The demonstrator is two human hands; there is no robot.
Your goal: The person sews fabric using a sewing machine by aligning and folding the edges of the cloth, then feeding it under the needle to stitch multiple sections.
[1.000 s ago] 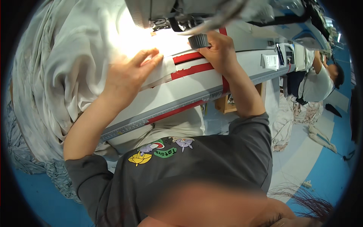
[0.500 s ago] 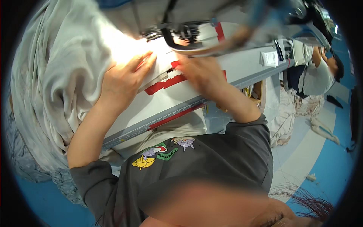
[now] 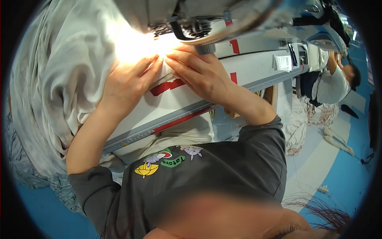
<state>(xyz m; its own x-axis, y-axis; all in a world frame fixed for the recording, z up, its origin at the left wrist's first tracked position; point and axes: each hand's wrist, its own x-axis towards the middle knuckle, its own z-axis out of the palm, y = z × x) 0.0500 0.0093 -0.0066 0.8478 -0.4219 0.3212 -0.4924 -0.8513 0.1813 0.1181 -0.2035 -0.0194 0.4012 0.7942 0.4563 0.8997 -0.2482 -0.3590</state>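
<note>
Your left hand (image 3: 126, 81), at ten o'clock in your view, rests on the pale cloth (image 3: 69, 65), its thumb and forefinger narrowed; your right hand (image 3: 205, 75), near twelve, has its fingers bunched, tips just beside the left's. Glare hides whether either pinches the cloth, so I cannot tell. The cloth lies heaped from nine to eleven, its brightly lit part reaching the sewing machine (image 3: 195, 12) at twelve. Red tape (image 3: 167, 86) marks the white table (image 3: 148, 105) at eleven, between your wrists
</note>
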